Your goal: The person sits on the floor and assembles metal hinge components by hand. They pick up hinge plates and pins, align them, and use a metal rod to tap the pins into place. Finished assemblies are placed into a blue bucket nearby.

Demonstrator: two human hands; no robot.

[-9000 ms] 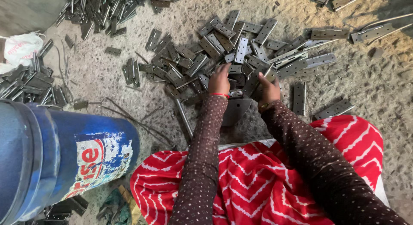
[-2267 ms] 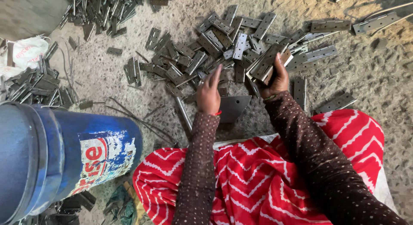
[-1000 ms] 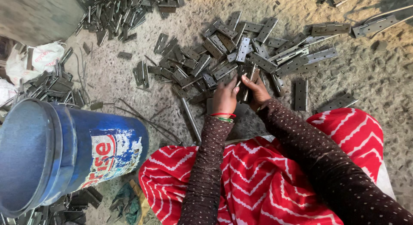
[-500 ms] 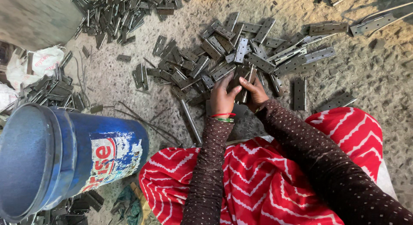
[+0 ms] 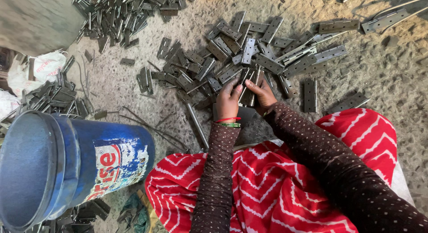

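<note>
Left hand (image 5: 228, 99) and right hand (image 5: 263, 94) meet over a hinge (image 5: 248, 87), fingers of both closed on it at the near edge of the hinge pile (image 5: 249, 59). The hinge stands roughly upright between the two hands. Bangles (image 5: 228, 122) sit on the left wrist. A dark block (image 5: 245, 113) lies just below the hands. A metal rod (image 5: 196, 125) rests on the sandy floor (image 5: 379, 72) left of the left forearm. A blue bucket (image 5: 67, 164) lies tipped at lower left, well apart. A second pile (image 5: 120, 12) lies at top left.
</note>
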